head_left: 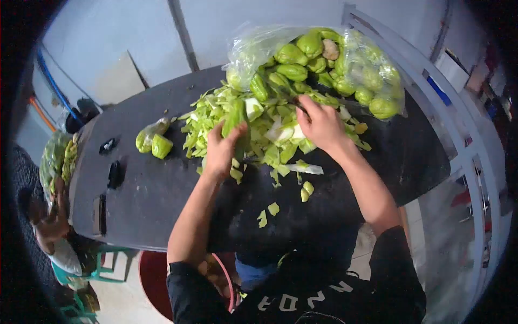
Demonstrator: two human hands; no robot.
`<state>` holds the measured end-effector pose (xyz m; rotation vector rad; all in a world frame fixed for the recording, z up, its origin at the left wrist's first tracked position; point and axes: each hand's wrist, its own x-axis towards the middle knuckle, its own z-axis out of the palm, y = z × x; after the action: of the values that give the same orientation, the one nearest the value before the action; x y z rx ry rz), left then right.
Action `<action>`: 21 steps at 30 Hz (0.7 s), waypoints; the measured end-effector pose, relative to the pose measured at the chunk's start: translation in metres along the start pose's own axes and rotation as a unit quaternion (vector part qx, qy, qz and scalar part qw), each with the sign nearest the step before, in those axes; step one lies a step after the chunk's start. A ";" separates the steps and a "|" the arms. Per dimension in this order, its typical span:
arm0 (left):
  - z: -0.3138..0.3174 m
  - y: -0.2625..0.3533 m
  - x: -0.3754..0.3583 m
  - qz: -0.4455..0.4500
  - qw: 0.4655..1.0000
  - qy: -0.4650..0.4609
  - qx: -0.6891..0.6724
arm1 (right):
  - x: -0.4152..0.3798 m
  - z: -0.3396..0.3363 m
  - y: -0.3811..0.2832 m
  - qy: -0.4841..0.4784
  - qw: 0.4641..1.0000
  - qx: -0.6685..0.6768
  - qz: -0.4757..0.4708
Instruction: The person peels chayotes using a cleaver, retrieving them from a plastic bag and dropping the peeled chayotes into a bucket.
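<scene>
My left hand (220, 154) is closed around a green chayote (235, 117), held upright over a heap of peelings. My right hand (324, 125) is to the right of it, fingers pinched on a thin, dark, blade-like tool (296, 101); its exact kind is hard to make out. Under and between both hands spreads the pile of pale green peelings (208, 121), with whitish pieces (286, 131) among them. Just beyond stands a clear plastic bag (248, 51) full of whole chayotes (291, 54).
On the dark table (162, 200), two chayotes (161, 146) lie left of the heap, one partly in plastic. Small black objects (114, 174) line the left side. A red tub (154, 281) stands below the front edge. Metal railing (464, 156) runs along the right. Another person (54, 227) is at far left.
</scene>
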<state>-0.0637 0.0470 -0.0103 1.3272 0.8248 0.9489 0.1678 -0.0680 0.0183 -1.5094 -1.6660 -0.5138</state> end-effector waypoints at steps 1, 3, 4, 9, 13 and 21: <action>-0.002 -0.002 0.003 -0.005 0.994 -0.006 -0.113 | 0.004 -0.002 -0.006 0.004 1.000 0.026 0.012; -0.011 0.019 -0.001 0.065 0.961 -0.075 -0.257 | 0.008 -0.001 -0.015 0.001 0.996 0.064 0.055; -0.009 0.042 -0.014 0.053 0.938 -0.087 -0.330 | 0.006 0.002 -0.017 -0.005 0.996 0.069 0.056; -0.020 0.013 -0.015 -0.069 0.978 -0.057 -0.187 | -0.017 0.007 -0.022 0.000 0.999 0.042 -0.032; 0.001 0.026 -0.030 0.114 0.987 -0.080 0.077 | -0.034 -0.002 -0.039 -0.011 0.987 -0.011 -0.157; -0.003 -0.016 -0.018 0.144 0.976 -0.149 -0.059 | -0.034 -0.003 -0.070 0.031 0.959 0.000 -0.282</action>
<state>-0.0725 0.0319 -0.0267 1.4655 0.3455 0.9753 0.1004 -0.1054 0.0082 -0.9870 -2.0419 -0.8497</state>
